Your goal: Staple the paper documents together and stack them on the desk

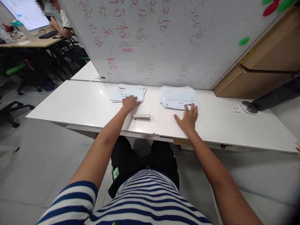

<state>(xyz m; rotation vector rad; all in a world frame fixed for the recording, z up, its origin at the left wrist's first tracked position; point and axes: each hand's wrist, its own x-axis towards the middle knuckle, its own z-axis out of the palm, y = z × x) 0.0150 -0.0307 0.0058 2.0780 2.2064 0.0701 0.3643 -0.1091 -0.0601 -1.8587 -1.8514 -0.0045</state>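
Note:
Two stacks of white printed paper lie on the white desk [82,103]. On the lower right corner of the left paper stack [118,93] rests my left hand [129,103], thumb stretched to the right and the other fingers over the top sheet. The right paper stack [177,97] has slightly uneven edges. My right hand [188,119] is spread, its fingertips touching that stack's near right corner and its thumb lying apart on the desk. A pale stapler [142,117] sits between the hands, nearer to the left one, and neither touches it.
Behind the stacks stands a whiteboard [145,40] with red handwriting and round magnets. Cardboard boxes [255,79] are at the right, near a dark oval object [248,107] and small white pieces [235,110]. At far left, another person [62,23] is by a desk with a monitor.

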